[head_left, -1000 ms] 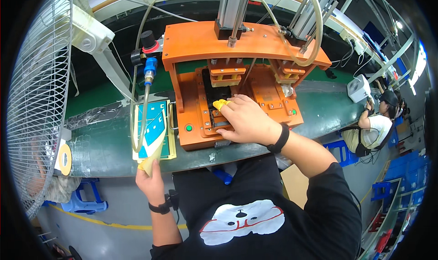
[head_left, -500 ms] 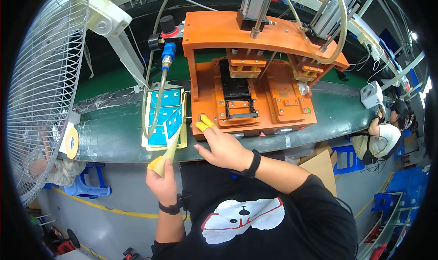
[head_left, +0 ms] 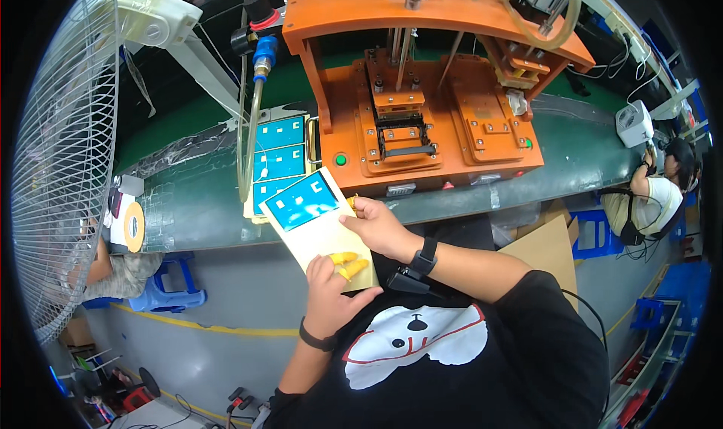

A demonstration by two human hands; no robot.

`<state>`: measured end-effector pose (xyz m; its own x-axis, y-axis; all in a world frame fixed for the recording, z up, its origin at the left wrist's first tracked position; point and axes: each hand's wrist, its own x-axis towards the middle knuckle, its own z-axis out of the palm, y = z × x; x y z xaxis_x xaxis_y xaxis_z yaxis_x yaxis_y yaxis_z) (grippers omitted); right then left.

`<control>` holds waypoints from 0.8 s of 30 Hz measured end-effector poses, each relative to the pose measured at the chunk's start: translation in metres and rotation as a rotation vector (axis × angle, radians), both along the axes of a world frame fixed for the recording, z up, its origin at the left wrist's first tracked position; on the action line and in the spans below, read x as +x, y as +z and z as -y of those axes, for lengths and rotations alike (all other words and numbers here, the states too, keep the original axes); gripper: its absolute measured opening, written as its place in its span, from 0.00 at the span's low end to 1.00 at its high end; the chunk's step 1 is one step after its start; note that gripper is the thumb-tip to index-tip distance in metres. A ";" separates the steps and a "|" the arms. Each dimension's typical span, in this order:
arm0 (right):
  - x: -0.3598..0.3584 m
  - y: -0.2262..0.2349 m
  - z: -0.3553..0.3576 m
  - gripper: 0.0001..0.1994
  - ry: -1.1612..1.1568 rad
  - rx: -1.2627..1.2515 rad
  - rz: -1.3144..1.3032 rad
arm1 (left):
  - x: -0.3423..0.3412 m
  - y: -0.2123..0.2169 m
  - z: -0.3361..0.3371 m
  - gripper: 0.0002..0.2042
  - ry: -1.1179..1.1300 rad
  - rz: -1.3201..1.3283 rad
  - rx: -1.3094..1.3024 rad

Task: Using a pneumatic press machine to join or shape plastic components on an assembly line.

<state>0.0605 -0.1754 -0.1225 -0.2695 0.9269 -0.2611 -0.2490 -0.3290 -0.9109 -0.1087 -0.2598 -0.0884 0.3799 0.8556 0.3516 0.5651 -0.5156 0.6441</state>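
Note:
A cream backing sheet (head_left: 327, 237) with a blue film label (head_left: 303, 201) at its far end is held tilted in front of me. My right hand (head_left: 376, 225) grips its right edge, thumb on top. Over the near end lies my left hand (head_left: 331, 297), yellow finger cots on two fingertips that rest on the sheet, its thumb beside the near edge. More blue-labelled sheets (head_left: 279, 137) lie stacked beyond on the bench, partly covered by the held one. Right of them stands an orange pneumatic press (head_left: 339, 124), its left press head (head_left: 398, 101) down over a black frame (head_left: 407, 135).
A green button (head_left: 341, 159) sits on the press's left front. A hose (head_left: 254, 128) hangs over the stack. At left are a wire-guarded fan (head_left: 68, 143) and a tape roll (head_left: 134, 227). Another person (head_left: 663, 195) sits at far right, near a small white device (head_left: 634, 124).
My right hand has left the button on the press and grips the sheet. The sheet has come off the stack toward me. The left press head has come down.

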 end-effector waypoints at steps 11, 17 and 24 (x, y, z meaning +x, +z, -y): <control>0.037 0.056 0.041 0.08 0.047 0.724 0.395 | 0.026 0.024 -0.029 0.12 0.255 0.192 0.201; 0.094 0.057 0.062 0.07 -0.019 0.719 0.531 | 0.039 0.013 -0.023 0.06 0.310 0.426 -0.060; 0.242 -0.006 0.139 0.07 -0.667 0.195 0.203 | 0.025 0.008 -0.032 0.12 -0.038 1.142 -0.300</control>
<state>0.3024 -0.3143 -0.1287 0.4059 0.9120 -0.0590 -0.1595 0.0072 -0.9872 -0.0840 -0.2276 -0.0807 0.0019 0.9567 0.2910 -0.4293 -0.2620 0.8643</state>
